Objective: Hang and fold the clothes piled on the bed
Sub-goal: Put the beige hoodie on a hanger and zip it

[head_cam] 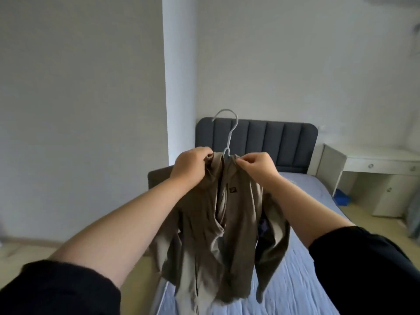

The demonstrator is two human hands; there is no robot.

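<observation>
An olive-brown jacket [204, 228] hangs in the air over the bed, on a light grey hanger [229, 130] whose hook sticks up above the collar. My left hand [189, 164] grips the left side of the collar. The right side of the collar is pinched by my right hand [255, 165]. The jacket's front is open and its sleeves dangle down. A dark garment [263, 226] shows just behind the jacket on the bed; most of it is hidden.
The bed [302, 276] has a blue sheet and a dark grey padded headboard [272, 137]. A white desk with drawers [377, 167] stands at the right, with a blue box [342, 197] on the floor beside it. White walls lie behind.
</observation>
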